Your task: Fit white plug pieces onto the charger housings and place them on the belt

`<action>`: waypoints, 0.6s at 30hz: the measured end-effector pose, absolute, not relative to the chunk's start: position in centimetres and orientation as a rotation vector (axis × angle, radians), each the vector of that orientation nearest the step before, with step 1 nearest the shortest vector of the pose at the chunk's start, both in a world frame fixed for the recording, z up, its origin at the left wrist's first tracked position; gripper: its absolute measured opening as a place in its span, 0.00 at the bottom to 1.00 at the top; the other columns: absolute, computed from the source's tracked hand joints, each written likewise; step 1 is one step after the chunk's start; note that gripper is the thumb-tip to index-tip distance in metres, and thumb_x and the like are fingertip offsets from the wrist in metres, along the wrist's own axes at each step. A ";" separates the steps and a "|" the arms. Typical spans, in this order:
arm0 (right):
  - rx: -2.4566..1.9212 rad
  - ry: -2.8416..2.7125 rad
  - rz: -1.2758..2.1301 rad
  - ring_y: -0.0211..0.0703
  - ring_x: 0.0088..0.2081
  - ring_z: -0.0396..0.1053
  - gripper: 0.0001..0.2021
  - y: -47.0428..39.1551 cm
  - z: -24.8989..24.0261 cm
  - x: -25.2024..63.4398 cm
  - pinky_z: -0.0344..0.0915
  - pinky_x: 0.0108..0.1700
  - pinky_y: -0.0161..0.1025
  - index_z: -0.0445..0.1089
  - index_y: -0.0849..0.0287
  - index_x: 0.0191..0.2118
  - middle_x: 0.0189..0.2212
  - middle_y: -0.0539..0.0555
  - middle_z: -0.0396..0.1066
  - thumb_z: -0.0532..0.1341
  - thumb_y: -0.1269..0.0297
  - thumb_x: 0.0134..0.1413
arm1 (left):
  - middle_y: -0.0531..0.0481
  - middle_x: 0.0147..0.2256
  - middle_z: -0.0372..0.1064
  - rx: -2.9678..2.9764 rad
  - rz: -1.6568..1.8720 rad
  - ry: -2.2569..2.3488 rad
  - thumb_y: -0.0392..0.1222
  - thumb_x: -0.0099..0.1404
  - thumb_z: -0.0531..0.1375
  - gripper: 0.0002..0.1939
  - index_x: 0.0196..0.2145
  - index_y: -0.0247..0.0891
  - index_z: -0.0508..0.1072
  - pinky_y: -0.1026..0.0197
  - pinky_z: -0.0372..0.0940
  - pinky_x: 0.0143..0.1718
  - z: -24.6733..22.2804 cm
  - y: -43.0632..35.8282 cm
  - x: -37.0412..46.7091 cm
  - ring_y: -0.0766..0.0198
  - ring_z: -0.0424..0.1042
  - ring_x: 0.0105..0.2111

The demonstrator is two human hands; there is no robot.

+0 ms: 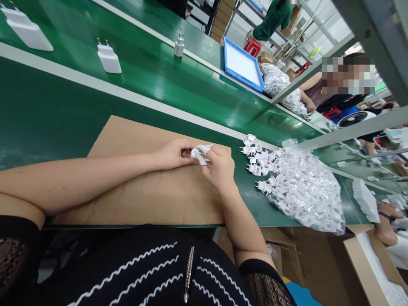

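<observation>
Over the cardboard sheet (153, 191), my two hands meet around a small white plug piece (194, 153). My left hand (172, 154) pinches it from the left, thumb and fingertips closed. On the other side, my right hand (220, 166) has its fingers bent against the same piece, with white covers (202, 149) on some fingertips. Fingers hide most of the piece, so its exact shape cannot be made out. To the right of my right hand lie several loose white plug pieces (262, 163) with metal pins, beside a clear plastic bag (309, 187) full of similar ones.
White chargers stand on the green ledge: a large one (27, 27), a medium one (109, 58) and a small one (179, 46). A blue tray (244, 63) lies beyond. Metal frame bars cross at right. Co-workers sit nearby, one by another plastic bag (276, 78). An open carton (366, 259) stands lower right.
</observation>
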State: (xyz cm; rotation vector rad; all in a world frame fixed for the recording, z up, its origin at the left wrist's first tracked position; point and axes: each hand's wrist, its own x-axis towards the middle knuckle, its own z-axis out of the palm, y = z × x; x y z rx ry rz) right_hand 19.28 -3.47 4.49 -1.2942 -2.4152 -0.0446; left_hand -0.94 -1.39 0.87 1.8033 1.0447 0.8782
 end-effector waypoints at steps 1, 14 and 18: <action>-1.303 -2.442 -0.043 0.49 0.43 0.71 0.13 -3.4 4.6 19.2 0.63 0.39 0.40 0.77 0.54 0.53 0.42 0.56 0.78 0.58 0.63 0.70 | 0.54 0.25 0.63 1.814 0.875 1.048 0.56 0.62 0.67 0.19 0.31 0.37 0.74 0.63 0.53 0.25 0.8 -1.4 -1.0 0.67 0.60 0.25; -1.606 -2.527 0.049 0.49 0.42 0.71 0.08 -4.0 7.1 17.2 0.57 0.35 0.39 0.78 0.56 0.42 0.41 0.57 0.77 0.60 0.69 0.62 | 0.41 0.32 0.71 2.632 0.886 1.163 0.50 0.76 0.52 0.18 0.40 0.33 0.75 0.55 0.65 0.38 -0.8 -2.2 -1.0 0.53 0.70 0.36; -1.553 -2.266 0.385 0.48 0.41 0.72 0.11 -3.3 6.1 17.9 0.62 0.38 0.39 0.79 0.55 0.45 0.40 0.56 0.78 0.64 0.67 0.57 | 0.42 0.34 0.72 2.495 0.812 1.220 0.51 0.74 0.55 0.18 0.37 0.34 0.76 0.57 0.64 0.35 0.2 -2.2 -1.0 0.54 0.71 0.35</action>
